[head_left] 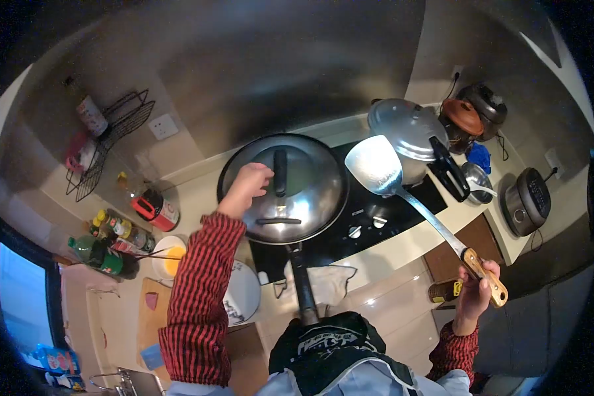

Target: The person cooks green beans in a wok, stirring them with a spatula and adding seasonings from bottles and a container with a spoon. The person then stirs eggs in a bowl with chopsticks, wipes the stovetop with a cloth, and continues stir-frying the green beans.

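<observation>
My right hand (474, 294) is wrapped round the wooden handle of a metal wok spatula (424, 210), whose broad blade is raised over the stove, blade up and to the left. A large domed metal lid (313, 198) covers a wok, whose dark long handle (302, 287) points towards me. On top of the lid stands a black lid handle (280, 173). Just left of it is my left hand (249, 187), with fingers partly bent and apart, not closed round the handle. Whether the fingertips touch it I cannot tell.
A pressure cooker (406, 125) sits on the black hob (396, 221), its handle jutting forward. Several bottles (112, 254) and a bowl with yellow contents (170, 261) stand at left, near a cutting board (153, 310). A white cloth (323, 282) hangs at the counter edge.
</observation>
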`<state>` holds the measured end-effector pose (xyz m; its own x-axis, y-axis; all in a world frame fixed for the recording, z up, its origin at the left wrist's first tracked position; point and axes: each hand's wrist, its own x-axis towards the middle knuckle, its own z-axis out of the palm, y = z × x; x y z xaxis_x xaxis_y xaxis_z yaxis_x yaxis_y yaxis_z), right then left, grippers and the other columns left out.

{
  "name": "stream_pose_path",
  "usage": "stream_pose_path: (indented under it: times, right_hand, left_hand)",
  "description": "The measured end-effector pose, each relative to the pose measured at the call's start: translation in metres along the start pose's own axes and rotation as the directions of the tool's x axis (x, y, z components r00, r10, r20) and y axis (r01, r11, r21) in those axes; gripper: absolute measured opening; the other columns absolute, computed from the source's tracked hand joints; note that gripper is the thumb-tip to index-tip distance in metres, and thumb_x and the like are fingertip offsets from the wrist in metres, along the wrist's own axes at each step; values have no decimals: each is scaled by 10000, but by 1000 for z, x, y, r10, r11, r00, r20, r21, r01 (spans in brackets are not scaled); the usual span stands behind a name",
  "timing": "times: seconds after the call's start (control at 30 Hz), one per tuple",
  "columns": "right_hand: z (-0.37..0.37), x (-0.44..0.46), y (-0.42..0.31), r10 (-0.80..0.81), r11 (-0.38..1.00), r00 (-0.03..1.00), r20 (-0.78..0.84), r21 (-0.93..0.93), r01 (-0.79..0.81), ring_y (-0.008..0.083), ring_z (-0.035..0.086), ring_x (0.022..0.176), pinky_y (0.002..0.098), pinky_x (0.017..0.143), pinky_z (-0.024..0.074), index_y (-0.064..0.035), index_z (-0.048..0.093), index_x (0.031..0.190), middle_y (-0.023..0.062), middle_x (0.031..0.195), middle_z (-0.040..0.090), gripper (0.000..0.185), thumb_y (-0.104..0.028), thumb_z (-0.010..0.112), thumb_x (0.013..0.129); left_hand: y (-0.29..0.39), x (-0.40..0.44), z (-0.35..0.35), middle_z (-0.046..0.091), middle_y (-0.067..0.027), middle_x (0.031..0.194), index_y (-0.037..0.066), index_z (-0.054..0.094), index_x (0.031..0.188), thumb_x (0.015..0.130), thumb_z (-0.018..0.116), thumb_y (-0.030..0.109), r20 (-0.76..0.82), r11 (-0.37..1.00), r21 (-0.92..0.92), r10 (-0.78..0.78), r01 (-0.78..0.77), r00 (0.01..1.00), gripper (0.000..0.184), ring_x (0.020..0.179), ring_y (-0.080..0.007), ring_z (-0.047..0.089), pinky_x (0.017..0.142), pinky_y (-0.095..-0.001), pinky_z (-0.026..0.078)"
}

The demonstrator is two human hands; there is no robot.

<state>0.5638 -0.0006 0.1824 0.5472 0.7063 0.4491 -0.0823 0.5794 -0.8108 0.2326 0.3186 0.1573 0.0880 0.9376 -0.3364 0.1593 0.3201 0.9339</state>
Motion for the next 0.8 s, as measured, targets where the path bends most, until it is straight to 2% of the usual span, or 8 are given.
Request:
stream_pose_path:
  times: [0.2,0.33,0.37,0.4,0.47,0.5,0.53,0.8]
  right_hand:
    - [-7,47,-8,-1,967,1000,-10,-254,-1,231,579,773,283,708,473,-11,419,1029,125,956,509,390,-245,570,756]
    - [-4,74,-21,-50,879,982,183,-459,130,229,519,856,348,766,433,-9,429,997,141,977,480,339,-202,553,747]
    - [-1,80,-29,-67,814,964,259,-545,203,228,496,905,357,792,410,-10,444,976,150,972,485,314,-187,554,741]
    - [2,86,-35,-40,823,946,322,-526,214,226,481,928,350,828,385,-9,460,965,162,967,490,310,-163,567,718]
    - [11,95,-40,-29,749,852,522,-553,365,248,525,867,341,775,425,-7,478,951,179,973,506,307,-143,574,693]
    - [26,104,-40,-21,697,729,684,-513,501,257,546,822,340,733,447,-19,491,947,178,980,513,300,-132,581,685]
    - [45,112,-39,2,643,575,818,-442,626,266,568,777,340,691,468,-30,504,943,178,988,520,294,-121,588,676]
    - [161,108,20,321,697,-221,921,-72,713,272,580,652,359,518,477,-106,522,952,94,900,525,315,-118,569,641]
  left_hand:
    - [28,38,39,536,-128,708,-89,535,801,672,540,5,41,980,130,-156,149,987,160,617,-212,551,542,-375,450]
    - [30,30,42,529,-108,659,-91,531,702,632,455,-89,-367,870,460,1,180,930,104,593,-241,509,513,-353,400]
    - [8,51,3,504,-86,630,-61,511,658,610,457,-90,83,659,617,488,-429,869,78,566,-231,488,495,-340,382]
    - [-3,62,-25,480,-65,601,-32,491,613,587,458,-91,529,189,456,728,-870,435,73,540,-221,467,477,-327,364]
    - [23,14,-51,422,-35,556,29,419,557,565,458,-82,474,447,229,725,-865,500,118,480,-185,412,430,-294,333]
    - [38,-2,-59,403,-29,553,48,389,545,562,441,-83,169,858,72,493,-509,854,141,470,-164,397,419,-276,333]
    - [49,-15,-66,384,-23,550,66,359,533,559,424,-84,-44,971,-232,39,-48,998,165,459,-143,382,408,-258,334]
    - [10,-91,-173,300,14,594,93,372,745,463,345,-102,-181,672,-710,116,-211,977,344,474,-102,276,396,-225,239]
